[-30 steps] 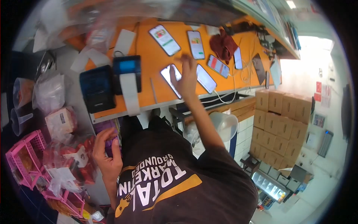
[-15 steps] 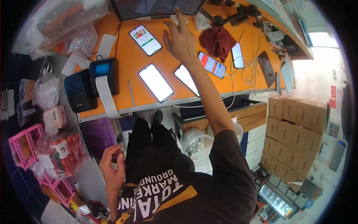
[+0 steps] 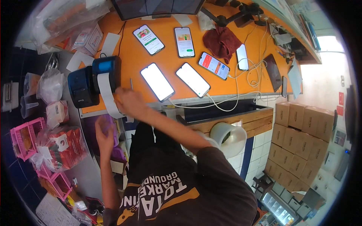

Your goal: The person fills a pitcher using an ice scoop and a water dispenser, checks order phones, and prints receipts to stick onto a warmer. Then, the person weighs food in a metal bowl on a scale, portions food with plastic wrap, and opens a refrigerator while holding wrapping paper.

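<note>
My right hand (image 3: 131,104) is at the front edge of the orange desk, its bent fingers beside a white paper strip (image 3: 107,90) that hangs from a dark label printer (image 3: 106,69). Blur leaves it unclear whether the fingers grip the strip. The hand covers most of a thin grey stick (image 3: 131,83). Below the desk edge is my left hand (image 3: 104,135), empty, its fingers loosely curved and the thumb apart. Two lit phones, a left one (image 3: 157,82) and a right one (image 3: 193,80), lie on the desk with white cables plugged in.
Farther back are a phone (image 3: 149,39) with a green button, another phone (image 3: 184,42), a maroon cloth (image 3: 221,43) and a monitor (image 3: 158,8). A phone with a red screen (image 3: 213,65) lies to the right. Stacked cartons (image 3: 298,145) stand by the wall.
My right hand has swung from the back of the desk to the paper strip at the front left. My left hand has risen slightly. Two phones formerly covered by my arm now show fully.
</note>
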The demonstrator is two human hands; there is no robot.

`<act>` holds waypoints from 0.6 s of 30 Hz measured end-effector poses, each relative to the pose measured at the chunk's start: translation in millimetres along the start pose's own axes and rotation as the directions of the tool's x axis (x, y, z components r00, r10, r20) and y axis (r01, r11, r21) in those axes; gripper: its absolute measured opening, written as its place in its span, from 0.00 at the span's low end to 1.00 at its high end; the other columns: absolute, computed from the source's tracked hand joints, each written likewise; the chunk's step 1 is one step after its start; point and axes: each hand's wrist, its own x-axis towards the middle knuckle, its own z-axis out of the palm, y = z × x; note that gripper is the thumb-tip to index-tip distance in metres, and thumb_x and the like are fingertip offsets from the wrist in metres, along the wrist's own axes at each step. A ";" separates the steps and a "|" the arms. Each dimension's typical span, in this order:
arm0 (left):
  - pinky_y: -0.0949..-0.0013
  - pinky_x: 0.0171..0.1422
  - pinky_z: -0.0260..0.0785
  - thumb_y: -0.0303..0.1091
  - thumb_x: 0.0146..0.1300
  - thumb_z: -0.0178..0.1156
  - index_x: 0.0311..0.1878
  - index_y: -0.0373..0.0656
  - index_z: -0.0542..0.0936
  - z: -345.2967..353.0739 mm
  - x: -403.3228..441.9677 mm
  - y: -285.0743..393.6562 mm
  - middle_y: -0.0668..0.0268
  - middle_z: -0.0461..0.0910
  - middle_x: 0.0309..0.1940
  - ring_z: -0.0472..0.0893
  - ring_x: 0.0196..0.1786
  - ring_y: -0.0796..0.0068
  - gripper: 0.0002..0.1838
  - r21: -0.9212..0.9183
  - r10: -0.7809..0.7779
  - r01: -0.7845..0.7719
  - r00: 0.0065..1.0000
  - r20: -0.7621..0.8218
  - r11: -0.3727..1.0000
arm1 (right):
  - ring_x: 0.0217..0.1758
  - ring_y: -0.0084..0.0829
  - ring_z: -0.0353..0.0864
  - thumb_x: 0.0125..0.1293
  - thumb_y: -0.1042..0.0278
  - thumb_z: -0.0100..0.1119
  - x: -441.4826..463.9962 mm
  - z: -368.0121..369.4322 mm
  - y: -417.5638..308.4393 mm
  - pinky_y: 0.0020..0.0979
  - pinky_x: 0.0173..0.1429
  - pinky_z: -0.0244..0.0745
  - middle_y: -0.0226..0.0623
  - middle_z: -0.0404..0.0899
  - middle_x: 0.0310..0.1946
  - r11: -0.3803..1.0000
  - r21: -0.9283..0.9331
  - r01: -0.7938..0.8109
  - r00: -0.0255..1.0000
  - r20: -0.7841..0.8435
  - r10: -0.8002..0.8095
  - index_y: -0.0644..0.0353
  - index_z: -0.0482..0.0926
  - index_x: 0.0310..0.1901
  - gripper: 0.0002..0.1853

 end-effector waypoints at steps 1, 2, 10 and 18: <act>0.64 0.67 0.67 0.26 0.67 0.58 0.66 0.36 0.67 3.9 15.9 -15.0 0.55 0.75 0.59 0.75 0.62 0.65 0.25 0.005 0.005 -0.005 1.000 0.002 1.000 | 0.40 0.53 0.84 0.64 0.61 0.61 -4.8 14.1 -6.1 0.47 0.44 0.79 0.56 0.82 0.35 0.998 -0.009 -0.062 0.996 0.059 0.062 0.67 0.75 0.46 0.17; 0.64 0.68 0.66 0.26 0.67 0.58 0.68 0.37 0.65 7.8 32.3 -33.7 0.54 0.73 0.60 0.74 0.63 0.64 0.27 0.067 0.052 -0.047 0.996 -0.066 0.997 | 0.40 0.53 0.84 0.64 0.61 0.61 -8.5 30.0 -10.5 0.47 0.44 0.79 0.56 0.82 0.35 0.998 -0.006 -0.062 0.997 0.053 0.062 0.67 0.75 0.46 0.17; 0.67 0.66 0.66 0.26 0.69 0.55 0.64 0.34 0.68 -2.9 72.8 -74.6 0.57 0.76 0.56 0.76 0.59 0.69 0.21 -0.119 0.031 -0.023 0.997 0.066 0.993 | 0.45 0.59 0.82 0.65 0.62 0.61 -5.7 83.3 -9.5 0.49 0.48 0.77 0.60 0.81 0.38 0.907 0.342 -0.246 0.947 -0.116 0.301 0.70 0.70 0.52 0.22; 0.77 0.43 0.66 0.29 0.71 0.56 0.50 0.43 0.76 -14.9 79.4 -29.5 0.73 0.77 0.37 0.74 0.38 0.85 0.07 -0.445 -0.196 0.290 0.949 0.245 0.848 | 0.45 0.44 0.85 0.61 0.53 0.70 2.8 109.3 -4.5 0.38 0.51 0.78 0.51 0.84 0.40 0.602 0.780 -0.170 0.903 -0.122 0.413 0.70 0.72 0.53 0.30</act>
